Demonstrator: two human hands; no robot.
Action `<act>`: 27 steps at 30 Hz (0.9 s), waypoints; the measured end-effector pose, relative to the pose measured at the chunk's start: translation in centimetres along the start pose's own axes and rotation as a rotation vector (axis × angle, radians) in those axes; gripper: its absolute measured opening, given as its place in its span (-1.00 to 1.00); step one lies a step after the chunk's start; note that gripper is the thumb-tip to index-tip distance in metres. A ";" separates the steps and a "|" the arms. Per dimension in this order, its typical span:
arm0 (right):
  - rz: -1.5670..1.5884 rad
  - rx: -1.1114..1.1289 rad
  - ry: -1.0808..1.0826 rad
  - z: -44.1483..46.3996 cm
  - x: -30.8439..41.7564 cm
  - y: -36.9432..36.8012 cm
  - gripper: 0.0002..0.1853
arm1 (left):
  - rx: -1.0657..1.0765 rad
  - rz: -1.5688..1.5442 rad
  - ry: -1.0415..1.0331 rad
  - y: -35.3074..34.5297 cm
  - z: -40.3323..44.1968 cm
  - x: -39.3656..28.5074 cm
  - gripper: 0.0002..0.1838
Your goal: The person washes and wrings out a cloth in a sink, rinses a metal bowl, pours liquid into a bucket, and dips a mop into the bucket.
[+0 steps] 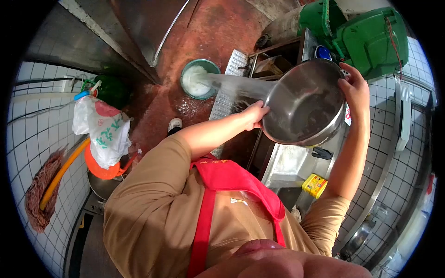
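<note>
A large metal basin (306, 102) is held tilted in the air between my two hands. My left hand (254, 115) grips its near left rim, and my right hand (356, 87) holds the far right rim, with the fingers partly behind it. A stream of cloudy water (241, 85) runs from the basin's left side into a teal bucket (218, 70) on the red floor. White foamy water fills the middle of that bucket. Some splashes lie on the floor beside it.
Under the basin is a metal sink (289, 162) with a yellow packet (314, 186) at its edge. Green bins (371, 41) stand at the upper right. A white plastic bag (103, 132) and an orange container (99, 170) are on the left. A perforated metal strip (225, 92) crosses the floor.
</note>
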State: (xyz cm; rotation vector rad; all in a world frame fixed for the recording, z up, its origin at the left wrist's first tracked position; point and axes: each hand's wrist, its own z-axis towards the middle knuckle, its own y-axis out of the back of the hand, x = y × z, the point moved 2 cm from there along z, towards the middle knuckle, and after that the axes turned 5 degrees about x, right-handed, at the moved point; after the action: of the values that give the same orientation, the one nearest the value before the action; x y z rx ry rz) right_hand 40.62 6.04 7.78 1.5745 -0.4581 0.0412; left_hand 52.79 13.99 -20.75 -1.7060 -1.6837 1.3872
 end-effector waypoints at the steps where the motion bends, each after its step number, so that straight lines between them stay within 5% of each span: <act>1: -0.026 0.004 0.008 0.3 -0.1 -0.2 -0.54 | 0.007 0.004 0.002 0.1 0.2 0.0 -0.74; 9: 0.013 0.039 -0.077 -0.8 -11.2 -6.0 -0.48 | -0.209 -0.029 0.089 5.1 0.9 1.1 -0.69; 12: -0.013 -0.020 -0.187 -4.4 -17.1 -9.1 -0.39 | -0.264 0.118 -0.041 7.1 1.4 1.1 -0.63; 16: 0.547 0.304 -0.675 -11.7 -22.8 -13.1 -0.36 | -0.315 0.594 -0.203 6.9 1.7 -1.2 -0.67; 20: 1.377 0.472 -1.005 -20.1 -25.7 -18.6 -0.77 | -0.306 1.005 -0.405 2.9 1.5 -3.1 -0.64; 23: 1.640 0.306 -1.032 -24.7 -26.1 -18.6 -0.91 | -0.067 0.849 -0.277 -1.9 1.5 -3.6 -0.46; 27: 2.121 0.027 -0.994 -29.7 -31.4 -20.1 -0.80 | 0.126 0.598 -0.114 -8.1 1.0 -3.2 -0.42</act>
State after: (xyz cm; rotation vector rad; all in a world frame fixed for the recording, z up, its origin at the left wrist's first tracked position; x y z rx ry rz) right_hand 25.68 42.61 -18.84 0.3340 -2.6564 0.8668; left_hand 48.21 12.51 -13.40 -2.1907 -1.1384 1.8252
